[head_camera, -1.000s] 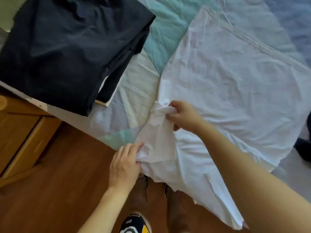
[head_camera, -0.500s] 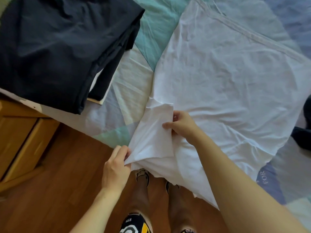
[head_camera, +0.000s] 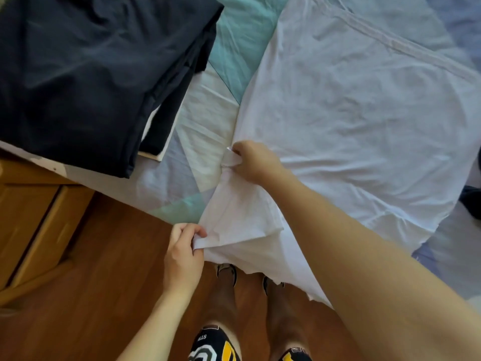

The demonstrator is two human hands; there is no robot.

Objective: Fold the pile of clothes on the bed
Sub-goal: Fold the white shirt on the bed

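White shirt [head_camera: 351, 121] spread on bed, right of dark folded stack [head_camera: 78, 74]. Left hand [head_camera: 182, 256] & right hand [head_camera: 253, 162] both pinch its sleeve; prob. next: fold sleeve inward w/ edge taut.

Over the last second my right hand [head_camera: 253, 162] has gone from pinching the near-left sleeve of the wrinkled white cotton T-shirt [head_camera: 351, 121] loosely to bunching it tight in my fingers [head_camera: 238, 153] at the shirt's left edge, a little farther up the bed [head_camera: 197, 142]. My left hand [head_camera: 182, 259] has slid nearer and left, off the bed's edge, and now pinches the sleeve's hem corner over the reddish wooden floor [head_camera: 99, 282]. Between my hands the sleeve is pulled out longer and flatter than before.
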